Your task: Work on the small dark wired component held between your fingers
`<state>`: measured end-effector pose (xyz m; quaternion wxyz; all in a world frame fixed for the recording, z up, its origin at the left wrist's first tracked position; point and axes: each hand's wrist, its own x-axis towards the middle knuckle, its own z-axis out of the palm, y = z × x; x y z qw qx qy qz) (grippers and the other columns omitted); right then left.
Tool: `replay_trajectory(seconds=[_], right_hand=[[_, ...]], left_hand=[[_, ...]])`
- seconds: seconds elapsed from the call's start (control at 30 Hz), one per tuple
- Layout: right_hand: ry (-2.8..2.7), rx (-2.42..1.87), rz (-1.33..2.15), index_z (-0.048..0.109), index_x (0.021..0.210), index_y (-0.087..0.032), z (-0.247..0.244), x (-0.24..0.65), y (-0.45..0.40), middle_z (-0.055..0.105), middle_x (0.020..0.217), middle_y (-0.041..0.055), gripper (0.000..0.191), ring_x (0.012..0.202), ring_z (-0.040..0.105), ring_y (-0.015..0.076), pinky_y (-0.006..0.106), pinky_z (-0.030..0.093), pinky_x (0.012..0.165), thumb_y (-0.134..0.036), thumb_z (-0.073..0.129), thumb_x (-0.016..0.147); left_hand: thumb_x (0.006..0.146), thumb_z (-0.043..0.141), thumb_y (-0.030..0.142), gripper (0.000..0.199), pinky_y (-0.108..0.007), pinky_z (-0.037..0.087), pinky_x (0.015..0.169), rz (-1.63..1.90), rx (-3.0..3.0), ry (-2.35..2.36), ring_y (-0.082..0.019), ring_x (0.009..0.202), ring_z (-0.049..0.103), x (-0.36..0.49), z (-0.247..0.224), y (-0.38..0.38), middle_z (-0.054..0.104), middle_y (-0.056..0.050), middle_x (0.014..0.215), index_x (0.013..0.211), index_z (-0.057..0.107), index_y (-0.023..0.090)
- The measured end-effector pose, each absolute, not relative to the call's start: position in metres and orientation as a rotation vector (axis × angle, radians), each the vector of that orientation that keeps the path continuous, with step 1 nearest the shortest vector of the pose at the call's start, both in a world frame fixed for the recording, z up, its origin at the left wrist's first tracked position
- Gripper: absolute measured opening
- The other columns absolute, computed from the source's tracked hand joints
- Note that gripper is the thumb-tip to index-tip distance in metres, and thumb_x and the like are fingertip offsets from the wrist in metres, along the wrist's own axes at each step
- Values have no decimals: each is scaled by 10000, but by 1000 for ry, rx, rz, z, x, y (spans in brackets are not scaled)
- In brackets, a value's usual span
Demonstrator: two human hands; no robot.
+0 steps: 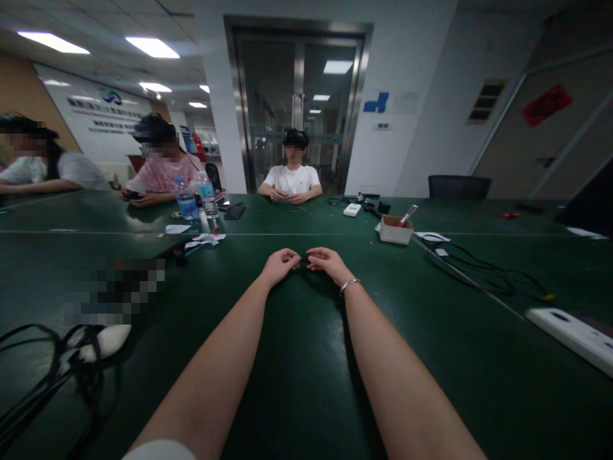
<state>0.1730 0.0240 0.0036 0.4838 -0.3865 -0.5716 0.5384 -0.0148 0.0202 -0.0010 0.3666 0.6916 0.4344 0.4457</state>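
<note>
Both my arms reach forward over a dark green table (306,358). My left hand (280,267) is closed, thumb and fingers pinched together near its surface. Facing it across a narrow gap, my right hand (329,264) is also closed in a pinch, with a silvery bangle (350,285) on the wrist. A small dark object (303,259) spans the gap between the fingertips, and both hands appear to grip it. It is too small and too covered by the fingers to name.
Black cables (52,358) lie at left, water bottles (207,195) and paper scraps (205,240) beyond. A small box (395,231), more cables (479,265) and a white power strip (569,335) are at right. A person (293,176) sits opposite; two others sit at left.
</note>
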Motion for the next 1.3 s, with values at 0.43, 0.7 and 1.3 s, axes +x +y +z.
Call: replay_trajectory(seconds=[0.43, 0.7, 1.3], right_hand=[[-1462, -893, 1363, 643, 953, -146, 5, 176, 22, 704, 809, 36, 220, 655, 681, 105, 185, 539, 601, -79, 674, 746], [-1359, -915, 1347, 624, 946, -160, 5, 175, 22, 697, 860, 37, 184, 654, 690, 108, 192, 550, 591, -95, 656, 777], [-1385, -1023, 1295, 621, 871, -127, 5, 171, 24, 669, 637, 17, 88, 548, 672, 104, 161, 538, 516, -126, 672, 799]], left_hand=[[820, 378, 626, 530, -270, 344, 564, 1002, 1935, 1417, -141, 520, 499, -15, 8, 14, 573, -1, 539, 610, 576, 181], [810, 378, 643, 543, -272, 371, 572, 1116, 1769, 1431, -138, 523, 510, -19, 3, 23, 578, -9, 563, 667, 606, 172], [633, 744, 371, 361, -309, 474, 710, 1166, 1787, 1134, -158, 717, 609, -17, -11, 31, 687, -49, 815, 925, 669, 173]])
